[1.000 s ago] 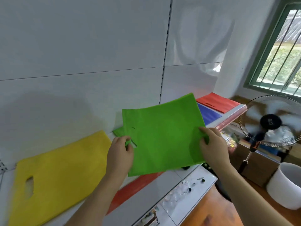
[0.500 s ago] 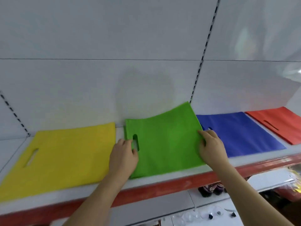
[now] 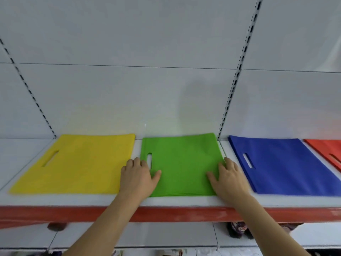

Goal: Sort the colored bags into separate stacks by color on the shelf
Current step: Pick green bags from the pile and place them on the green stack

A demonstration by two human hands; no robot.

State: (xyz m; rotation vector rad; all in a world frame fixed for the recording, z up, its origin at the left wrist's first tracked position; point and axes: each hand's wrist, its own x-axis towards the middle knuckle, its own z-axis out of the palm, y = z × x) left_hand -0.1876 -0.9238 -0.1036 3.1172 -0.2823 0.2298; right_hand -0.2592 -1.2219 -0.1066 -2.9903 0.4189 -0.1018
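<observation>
Green bag stack (image 3: 181,163) lies flat on white shelf (image 3: 166,200), btwn yellow bags (image 3: 79,163) & blue bags (image 3: 287,163); red bags (image 3: 326,150) at far right. Green's handle slot sits at its left end, slot running front-to-back, so bag mouth points left (long axis hard to call, looks near square). Left hand (image 3: 137,177) & right hand (image 3: 228,179) both rest palm-down, fingers straight, pressing on green's left & right edges, gripping nothing. Shelf front lip is red

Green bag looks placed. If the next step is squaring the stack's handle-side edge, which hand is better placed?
Likely the left hand: it rests at the green stack's left edge beside the handle slot. The right hand lies flat on the opposite edge.
</observation>
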